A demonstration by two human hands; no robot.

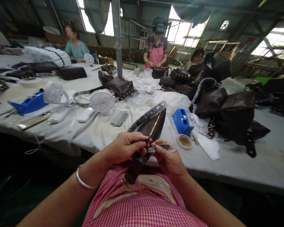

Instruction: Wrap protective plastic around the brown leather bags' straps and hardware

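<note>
My left hand [126, 147] is closed, pinching the edge of a dark brown leather bag piece [148, 126] that runs from the table edge down onto my lap. My right hand [167, 157] is also closed, pinching a short strip of clear tape [159, 147] against that piece, fingertip to fingertip with the left. A gold zipper line runs along the piece, and a buckle hangs at its lower end over my red checked apron [142, 201]. A silver bangle sits on my left wrist.
A blue tape dispenser [181, 121] and a small round dish [184, 141] lie just right of my hands. Small white fans [102, 101], a second blue dispenser [28, 104] and dark bags [229, 113] cover the white-clothed table [262, 164]. Three other people work at the far side.
</note>
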